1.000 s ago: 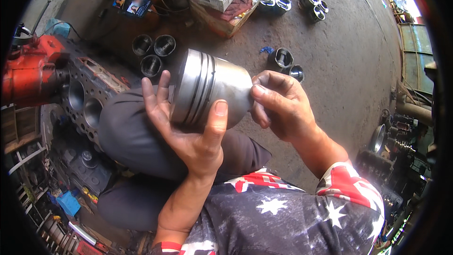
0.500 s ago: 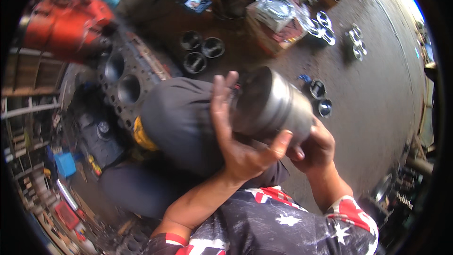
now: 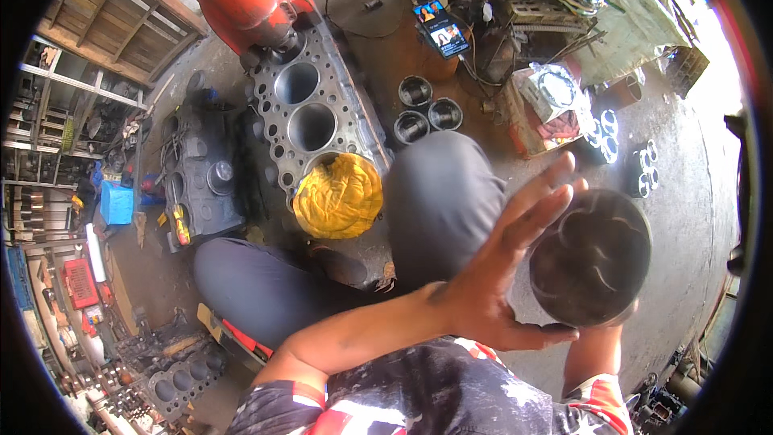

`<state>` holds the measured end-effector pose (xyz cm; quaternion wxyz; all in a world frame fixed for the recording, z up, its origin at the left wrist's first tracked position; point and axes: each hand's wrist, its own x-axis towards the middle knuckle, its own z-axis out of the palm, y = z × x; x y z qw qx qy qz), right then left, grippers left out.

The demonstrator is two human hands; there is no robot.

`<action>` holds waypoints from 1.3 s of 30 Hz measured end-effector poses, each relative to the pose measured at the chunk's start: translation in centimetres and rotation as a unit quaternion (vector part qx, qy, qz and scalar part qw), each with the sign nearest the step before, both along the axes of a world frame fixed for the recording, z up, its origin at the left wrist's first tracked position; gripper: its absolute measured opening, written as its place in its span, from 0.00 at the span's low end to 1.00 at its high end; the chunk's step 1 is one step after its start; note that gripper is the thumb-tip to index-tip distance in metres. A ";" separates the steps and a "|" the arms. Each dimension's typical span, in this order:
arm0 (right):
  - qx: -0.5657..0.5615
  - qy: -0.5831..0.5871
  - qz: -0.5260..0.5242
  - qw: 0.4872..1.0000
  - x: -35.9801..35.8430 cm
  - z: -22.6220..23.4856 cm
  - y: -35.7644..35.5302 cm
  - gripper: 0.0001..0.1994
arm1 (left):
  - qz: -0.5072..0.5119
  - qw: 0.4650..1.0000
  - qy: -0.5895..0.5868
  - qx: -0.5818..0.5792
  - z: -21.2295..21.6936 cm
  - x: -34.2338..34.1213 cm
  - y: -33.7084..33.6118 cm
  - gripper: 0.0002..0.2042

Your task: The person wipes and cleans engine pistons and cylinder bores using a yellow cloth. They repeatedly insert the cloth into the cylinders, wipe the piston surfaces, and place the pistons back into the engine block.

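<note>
Dull grey metal takes up the right of the frame: the piston point(image 3: 592, 258), between our hands, its round end face turned toward us, dark and crossed by pale curved marks. A second ago we had it turned sideways, with ring grooves and bright wall in plain sight; now it has been swung round, and grooves and wall are hidden behind that face. For us this means the end face can be looked over, while the grooves cannot.

Our left hand point(image 3: 499, 282) stands along the piston's left edge, thumb below and fingers above, spread well apart; whether they press on the metal we cannot tell. Our right hand point(image 3: 630, 313) is almost wholly hidden behind the piston, with only a sliver showing at its lower right edge, so we cannot tell how it grips.

Our view has swung too. The engine block point(image 3: 342, 101), near the left rim a second ago, now stands left of the upper centre, two open bores in plain view. A yellow cloth point(image 3: 338, 196), out of sight then, covers its near end. Three more pistons point(image 3: 445, 114) sit together just above our knee point(image 3: 443, 193), near the frame's upper centre.
</note>
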<state>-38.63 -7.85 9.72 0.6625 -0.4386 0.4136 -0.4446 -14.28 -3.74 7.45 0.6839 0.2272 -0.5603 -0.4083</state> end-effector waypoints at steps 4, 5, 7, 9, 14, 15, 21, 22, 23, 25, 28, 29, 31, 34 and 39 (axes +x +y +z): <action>-0.284 0.329 0.081 0.897 3.8 6.5 -3.9 0.18 | 0.131 0.975 -0.156 -0.082 2.5 7.9 0.4 0.52; -0.353 0.376 0.124 0.848 5.6 8.1 -4.6 0.16 | 0.155 0.962 -0.206 -0.094 3.0 10.7 0.5 0.49; -0.434 0.452 0.233 0.744 10.0 10.7 -5.3 0.13 | 0.160 0.956 -0.236 -0.071 3.6 15.9 0.5 0.46; -0.558 0.453 0.304 0.626 15.2 11.6 -5.7 0.11 | 0.192 0.944 -0.266 -0.027 3.5 20.0 0.0 0.47; -0.547 0.446 0.516 0.486 28.7 7.2 -5.8 0.06 | 0.095 0.941 -0.307 0.101 0.6 25.7 -1.6 0.55; -0.584 0.408 0.503 0.489 30.7 5.9 -5.1 0.06 | 0.022 0.948 -0.278 0.154 -0.2 26.3 -1.6 0.56; -0.511 0.457 0.587 0.431 39.1 0.9 -3.8 0.08 | 0.021 0.928 -0.306 0.211 -2.9 30.5 -0.5 0.59; -0.509 0.464 0.592 0.418 40.1 0.5 -3.8 0.08 | 0.035 0.923 -0.311 0.226 -3.0 30.9 -0.4 0.65; -0.506 0.471 0.599 0.405 41.0 0.0 -3.8 0.08 | 0.042 0.927 -0.302 0.221 -3.0 31.3 -0.4 0.65; -0.515 0.468 0.586 0.415 42.7 -0.9 -4.1 0.08 | 0.054 0.934 -0.282 0.212 -2.9 32.0 -0.4 0.66; -0.530 0.476 0.573 0.405 45.6 -2.5 -5.4 0.10 | 0.075 0.964 -0.214 0.141 -2.6 33.3 -0.5 0.62; -0.519 0.490 0.576 0.398 47.0 -3.2 -6.0 0.11 | 0.080 0.974 -0.171 0.122 -2.5 33.9 -0.5 0.60; -0.522 0.485 0.585 0.387 49.6 -4.1 -8.2 0.10 | 0.099 0.988 -0.038 0.110 -2.3 35.8 -0.5 0.50; -0.495 0.496 0.646 0.301 54.3 -5.0 -11.5 0.08 | 0.247 0.959 -0.060 0.128 -2.2 39.1 0.0 0.30; -0.320 0.643 0.622 0.311 58.4 -5.0 -14.5 0.10 | 0.358 0.905 -0.147 0.177 -2.9 42.2 -0.1 0.15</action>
